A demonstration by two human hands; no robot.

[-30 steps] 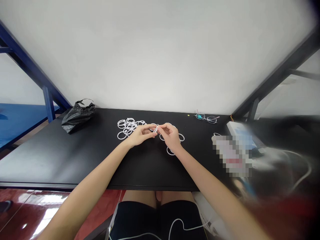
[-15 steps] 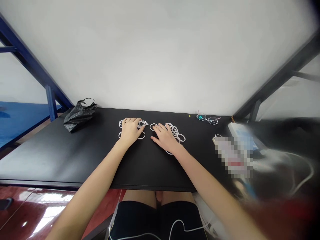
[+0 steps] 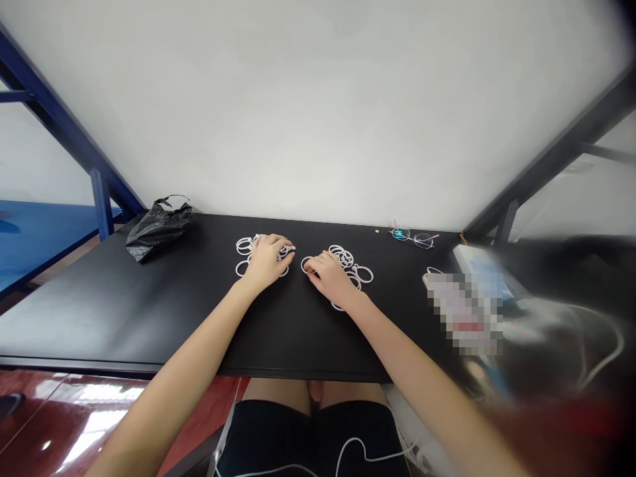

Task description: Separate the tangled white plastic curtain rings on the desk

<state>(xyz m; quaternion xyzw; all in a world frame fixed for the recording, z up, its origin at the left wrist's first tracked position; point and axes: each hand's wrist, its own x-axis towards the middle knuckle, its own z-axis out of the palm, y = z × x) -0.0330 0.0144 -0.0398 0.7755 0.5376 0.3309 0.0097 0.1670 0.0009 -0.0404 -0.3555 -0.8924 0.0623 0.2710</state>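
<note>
Several thin white rings lie in two loose groups on a black table (image 3: 308, 344). My left hand (image 3: 265, 257) is over the left group of white rings (image 3: 243, 246), its fingers bent and its thumb closing in on a ring at its right side. The palm hides part of this group. To the right, my right hand (image 3: 332, 271) lies on the other group of white rings (image 3: 342, 257). Its thumb and forefinger are pinched together at the edge of a single white ring (image 3: 305, 265). Other rings stick out from beneath this hand.
A crumpled black plastic bag (image 3: 161, 228) lies at the back left. Eyeglasses (image 3: 411, 237) rest near the wall at the back right. A blurred-out flat object (image 3: 462, 311) and a white box (image 3: 481, 271) are on the right. A white cable (image 3: 365, 450) crosses my lap.
My left hand has shifted slightly right and its fingers have curled in. My right hand's spread fingers have drawn together, and some right-hand rings have slid a little to the right.
</note>
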